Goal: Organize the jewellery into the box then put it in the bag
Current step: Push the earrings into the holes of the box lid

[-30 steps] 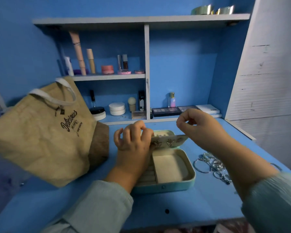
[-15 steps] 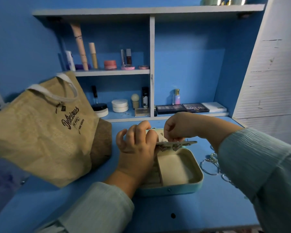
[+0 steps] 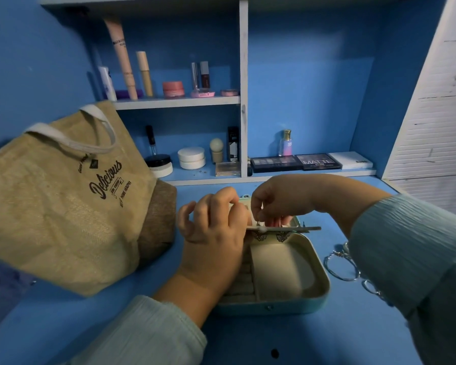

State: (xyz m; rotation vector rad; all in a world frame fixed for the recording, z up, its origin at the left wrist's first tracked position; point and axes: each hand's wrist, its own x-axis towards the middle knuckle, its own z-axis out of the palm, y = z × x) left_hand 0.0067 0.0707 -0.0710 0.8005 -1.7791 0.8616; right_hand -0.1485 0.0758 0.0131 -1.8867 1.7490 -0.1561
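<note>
Head view shows that the right hand [image 3: 277, 204], which a second ago was raised above the jewellery box [image 3: 287, 275] with its fingertips pinched together, has come down behind the thin earring panel [image 3: 282, 228] at the far end of the box; its fingers are curled and pinching something small at the panel's back, too small to identify. The left hand [image 3: 213, 230] has stayed at the panel's left end, fingers curled round that edge and steadying it. The panel, seen a second ago with its face tipped toward the camera, now shows nearly edge-on. This suggests an earring is being fastened through the panel, so the organizing step is under way and the bag step has not begun. The box is a pale teal case lying open on the blue counter [image 3: 248, 343], with a cream lining, a row of ring slots along its left side and a plain compartment beside them. Two dark butterfly earrings [image 3: 271, 236] hang below the panel. Silver hoop earrings [image 3: 340, 267] lie on the counter just right of the box, and the jute tote bag [image 3: 63, 196] stands to its left.
</note>
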